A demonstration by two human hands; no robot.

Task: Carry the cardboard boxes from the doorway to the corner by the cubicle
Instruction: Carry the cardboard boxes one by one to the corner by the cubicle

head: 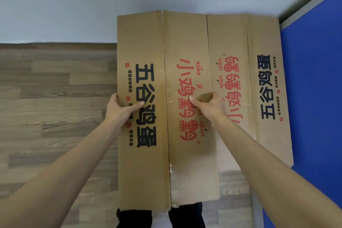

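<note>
Two flattened cardboard boxes stand on end in this view, and both bare hands are on the nearer one. At nine o'clock lies the wood-plank floor (pixel 55 98), meeting a pale wall (pixel 92 2) that fills the frame from ten to one o'clock. The left hand (pixel 122 110) clamps the left edge of the near box (pixel 148 163), thumb pressed flat across the front by the black print, the other fingers wrapped out of sight behind the edge. That box fills the centre, from twelve down to six o'clock, with black characters on its left panel and red characters on its right panel. The right hand (pixel 208 106) closes on the box's right edge, thumb on the red print, fingers curled over the edge. Just behind and to the right, at about two o'clock, the far box (pixel 266 79) leans in the corner, its left part overlapped by the near one, its right edge against the blue cubicle panel (pixel 314 98) at three o'clock. Dark trouser legs (pixel 187 216) show at six o'clock below the near box.
</note>
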